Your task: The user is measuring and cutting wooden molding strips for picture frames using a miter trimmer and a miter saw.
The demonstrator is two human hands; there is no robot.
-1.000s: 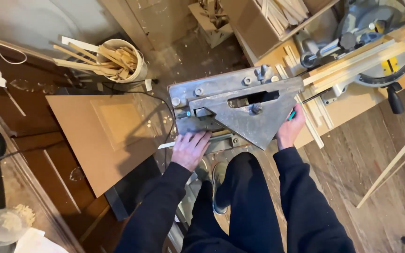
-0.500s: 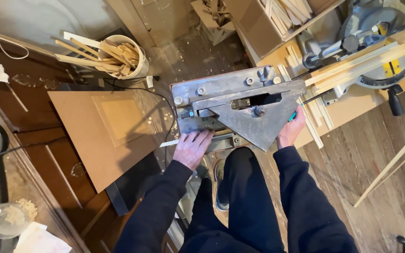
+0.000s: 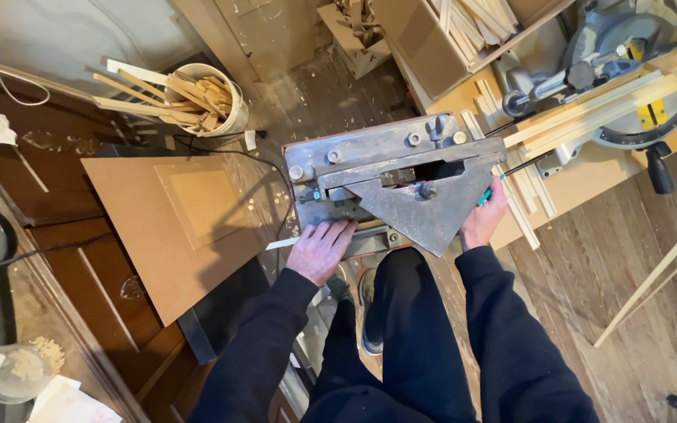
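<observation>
A grey metal cutting machine with a triangular plate stands in front of me. My left hand lies flat on a thin pale strip at the machine's front left edge. My right hand rests at the machine's right corner and is closed around a small teal-tipped tool. Both arms wear dark sleeves. One foot is raised onto something under the machine; what it rests on is hidden.
A brown board leans at the left. A white bucket of wood offcuts stands behind it. A miter saw with long wooden strips sits on a bench at the right. Boxes of strips are at the top.
Both hands stay at the machine. The view has shifted slightly; my left hand sits a little further onto the strip.
</observation>
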